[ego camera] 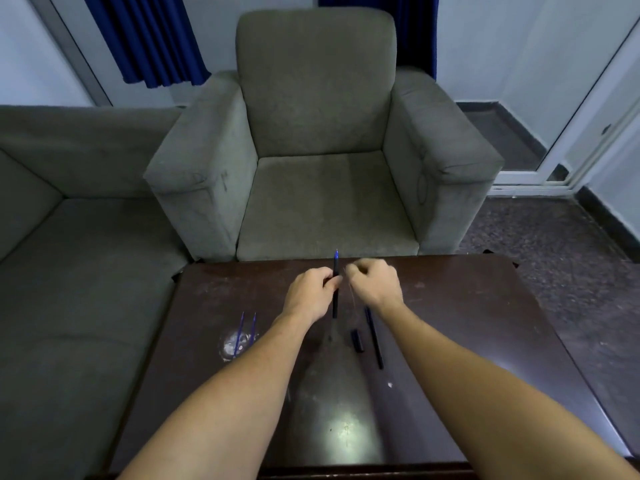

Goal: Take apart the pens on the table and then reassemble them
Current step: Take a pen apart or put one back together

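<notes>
while left hand [308, 294] grips pen [335, 265], refills [239, 332] aside

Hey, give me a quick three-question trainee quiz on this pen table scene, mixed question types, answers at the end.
1. Multiple choice: which hand grips the black pen with the blue tip? A left, B right, C neither.
2. True or false: the two blue refills lie to the right of that held pen.
3. Fill in: the loose black cap lies on the table right beside a second long black ____.

Key: 1 A, the left hand. 2 False, they lie to its left. 3 barrel.
</notes>
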